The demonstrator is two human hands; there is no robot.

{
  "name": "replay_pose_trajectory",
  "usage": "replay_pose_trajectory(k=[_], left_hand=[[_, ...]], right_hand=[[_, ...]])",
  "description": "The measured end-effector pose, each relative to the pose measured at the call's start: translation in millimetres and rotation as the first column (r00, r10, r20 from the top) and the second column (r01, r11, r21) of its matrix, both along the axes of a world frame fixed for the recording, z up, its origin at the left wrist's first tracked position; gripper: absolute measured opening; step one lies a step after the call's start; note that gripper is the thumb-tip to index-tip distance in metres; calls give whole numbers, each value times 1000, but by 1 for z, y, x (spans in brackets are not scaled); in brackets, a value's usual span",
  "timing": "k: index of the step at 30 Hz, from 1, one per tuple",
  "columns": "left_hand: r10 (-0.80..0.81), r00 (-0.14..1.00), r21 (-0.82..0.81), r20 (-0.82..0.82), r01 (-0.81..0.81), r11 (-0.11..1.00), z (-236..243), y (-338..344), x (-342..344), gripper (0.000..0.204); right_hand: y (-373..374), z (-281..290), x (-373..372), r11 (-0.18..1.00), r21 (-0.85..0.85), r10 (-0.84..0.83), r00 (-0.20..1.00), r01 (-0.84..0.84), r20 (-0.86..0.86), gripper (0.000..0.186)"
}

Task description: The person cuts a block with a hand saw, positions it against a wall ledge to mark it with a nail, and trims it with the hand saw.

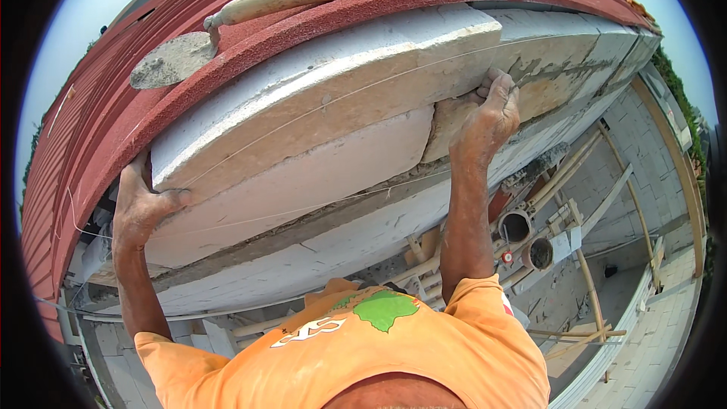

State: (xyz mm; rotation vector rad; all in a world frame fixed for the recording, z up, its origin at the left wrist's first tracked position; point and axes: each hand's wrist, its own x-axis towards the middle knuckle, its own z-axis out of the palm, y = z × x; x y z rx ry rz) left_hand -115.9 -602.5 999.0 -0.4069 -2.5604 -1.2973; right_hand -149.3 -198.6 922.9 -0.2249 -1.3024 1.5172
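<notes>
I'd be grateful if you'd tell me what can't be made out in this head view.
All in the head view:
- Left hand: fingertips, hidden beyond the left end of the upper block.
- Right hand: whether it pinches anything, hidden by its curled fingers.
- Upper block: rear face, hidden by the block itself.
- Orange shirt: its back, cut off by the lower edge.

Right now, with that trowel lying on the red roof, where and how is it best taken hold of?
Probably around the middle of its wooden handle, reaching over from the near side. The handle is thick, rounded and uncovered, pointing right, while the blade, pointing left, looks crusted grey.
</notes>
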Motion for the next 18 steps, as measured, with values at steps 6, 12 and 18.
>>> replay_pose_trajectory(k=[6,12,18], left_hand=[[-12,1000,5,11,12,1000,1,1,5,112],[-17,998,-53,53,20,998,8,-6,2,118],[-100,988,6,121,100,995,14,-6,9,118]], right_hand=[[2,5,16,994,-95,42,997,-49,-71,35],[11,2,33,980,-178,59,982,-92,-178,33],[17,0,33,960,-231,90,956,-158,-281,35]])
